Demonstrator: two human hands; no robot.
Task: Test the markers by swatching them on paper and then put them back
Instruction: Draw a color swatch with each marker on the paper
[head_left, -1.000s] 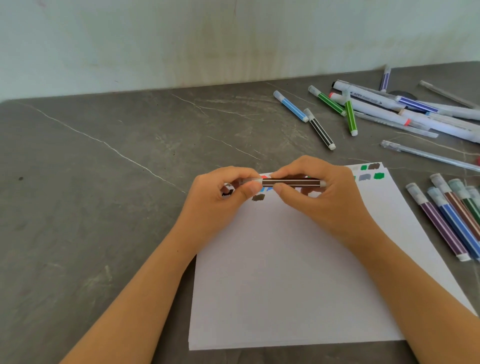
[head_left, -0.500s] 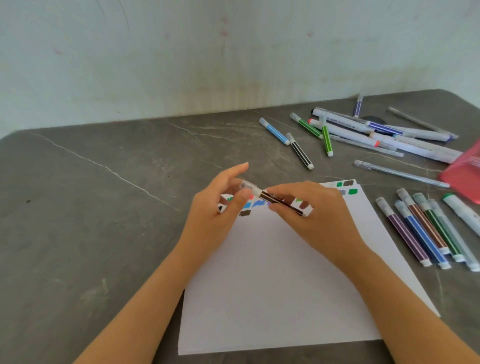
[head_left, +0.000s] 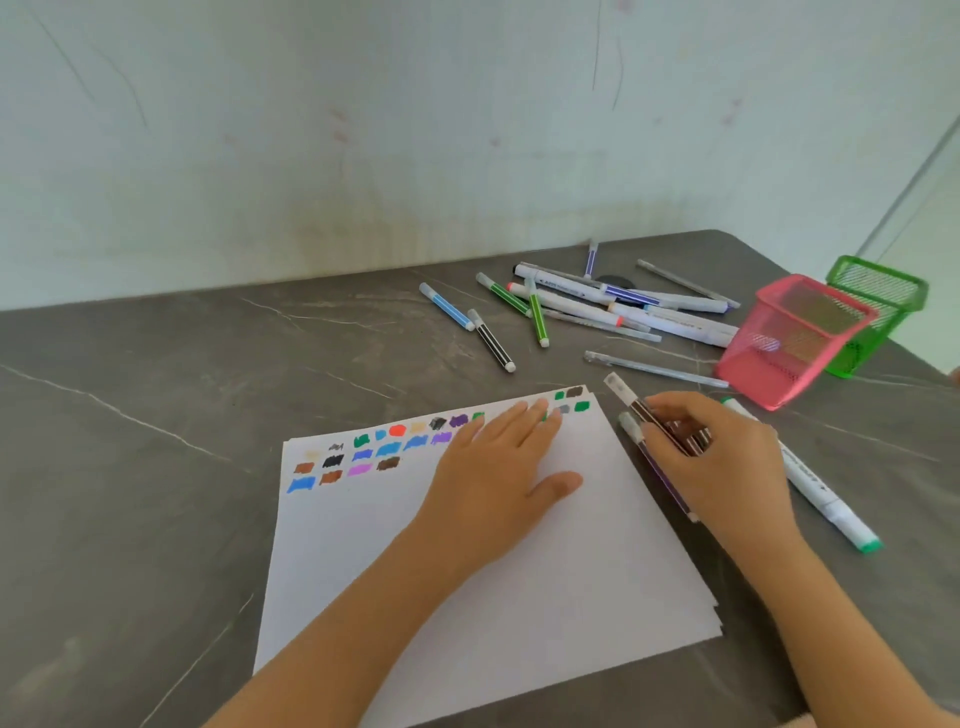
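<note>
Plastic of the brown marker (head_left: 631, 402) looks smooth and stiff, and the marker is probably light, so it can roll easily; the middle of the barrel seems the best place to hold it. The right hand (head_left: 727, 462) pinches it there with curled fingers, just beside the right edge of the paper (head_left: 467, 571), over a purple marker (head_left: 667, 483). The left hand (head_left: 498, 467) lies flat on the sheet, fingers straight, holding nothing. Near stand 2 baskets, the pink basket (head_left: 795, 338) and the green basket (head_left: 878, 306); a white marker (head_left: 821, 491) and loose markers (head_left: 571, 305) may be in the way.
</note>
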